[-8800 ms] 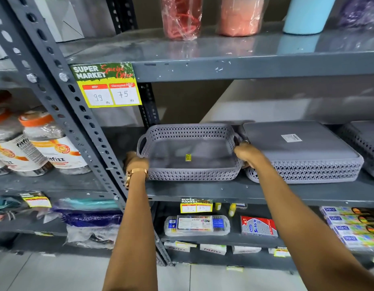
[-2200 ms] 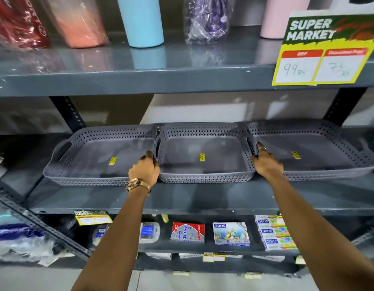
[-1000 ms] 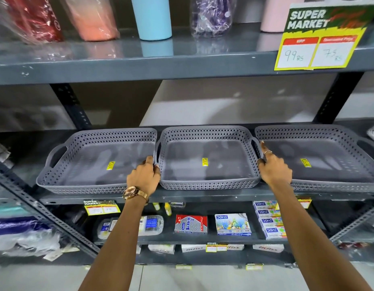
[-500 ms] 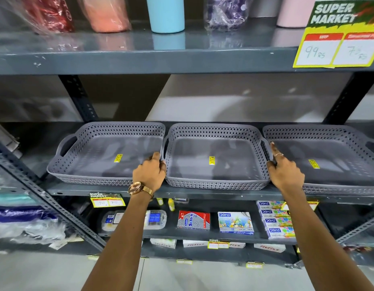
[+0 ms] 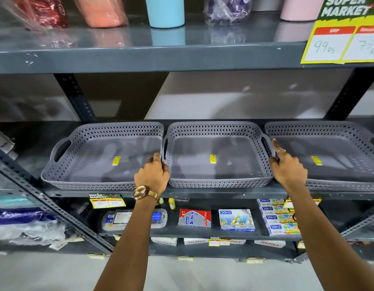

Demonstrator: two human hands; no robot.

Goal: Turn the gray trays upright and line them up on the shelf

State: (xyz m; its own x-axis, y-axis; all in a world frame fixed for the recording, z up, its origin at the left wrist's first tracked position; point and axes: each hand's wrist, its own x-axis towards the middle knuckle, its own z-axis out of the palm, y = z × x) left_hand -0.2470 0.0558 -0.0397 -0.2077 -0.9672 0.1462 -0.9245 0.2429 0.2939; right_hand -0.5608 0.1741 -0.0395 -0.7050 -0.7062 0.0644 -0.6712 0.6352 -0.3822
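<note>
A gray metal store rack fills the frame, and its middle shelf [image 5: 202, 195] runs across the centre carrying three gray perforated trays, all upright with their open sides up and set side by side in a row. The left tray [image 5: 93, 164] sits at centre left, the middle tray [image 5: 217, 171] at the centre, and the right tray [image 5: 339, 175] runs off the right edge; each has a small yellow sticker on its floor. The neighbouring rims look touching or nearly so. The left hand [image 5: 152, 177], with a gold watch [image 5: 140, 193] on the wrist, is wrapped around the left handle end of the middle tray, its grip clamped on the rim where that tray meets the left one. The right hand [image 5: 286, 169] grips the middle tray's right handle end, thumb on the outer wall and a ringed finger stretched along the rim beside the right tray. On the top shelf, along the upper edge of the frame, stand wrapped tumblers and a light blue tumbler [image 5: 165, 11]. A yellow price tag [image 5: 341, 43] hangs at the upper right. Below, at lower centre, lie boxes of stationery [image 5: 236, 220].
</note>
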